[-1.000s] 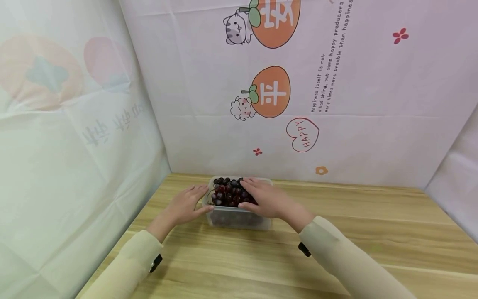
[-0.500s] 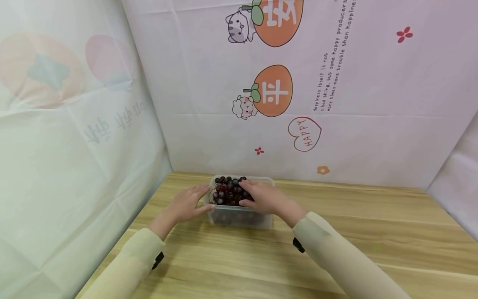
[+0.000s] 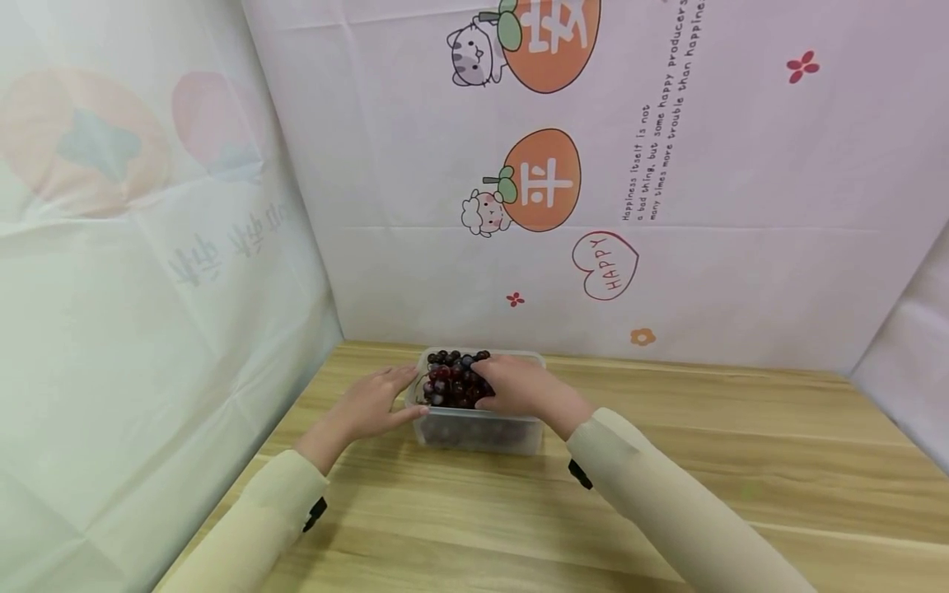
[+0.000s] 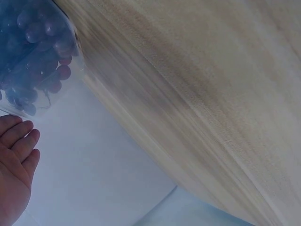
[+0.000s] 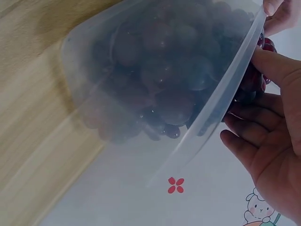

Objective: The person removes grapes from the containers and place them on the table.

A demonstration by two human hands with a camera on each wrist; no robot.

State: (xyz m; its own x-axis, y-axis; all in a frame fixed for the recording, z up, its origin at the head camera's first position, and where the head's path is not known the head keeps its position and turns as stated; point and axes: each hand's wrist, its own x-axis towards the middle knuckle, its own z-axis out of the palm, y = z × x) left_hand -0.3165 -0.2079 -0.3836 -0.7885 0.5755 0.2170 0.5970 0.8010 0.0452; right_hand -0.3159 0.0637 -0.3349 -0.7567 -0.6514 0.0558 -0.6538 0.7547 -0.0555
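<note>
A translucent plastic container (image 3: pixel 480 436) filled with dark red and purple grapes (image 3: pixel 450 384) stands on the wooden table. At its left end, my left hand (image 3: pixel 371 405) rests with fingers along the side and the thumb on the front rim. The left wrist view shows the fingers of that hand (image 4: pixel 16 160) loosely extended beside the container wall. My right hand (image 3: pixel 525 387) reaches over the right end into the grapes. Seen in the right wrist view, thumb and fingers of the right hand (image 5: pixel 277 136) close around grapes just inside the rim; some fingertips are hidden among them.
The pale wooden table (image 3: pixel 704 461) extends well to the right and in front of the container. A white printed cloth (image 3: pixel 415 280) hangs right behind it, and another sheet (image 3: pixel 185 346) hangs along the left side.
My right hand has moved slightly left and deeper into the grapes, its fingers curling more, while the right forearm shifted left. The left hand and the container stay put.
</note>
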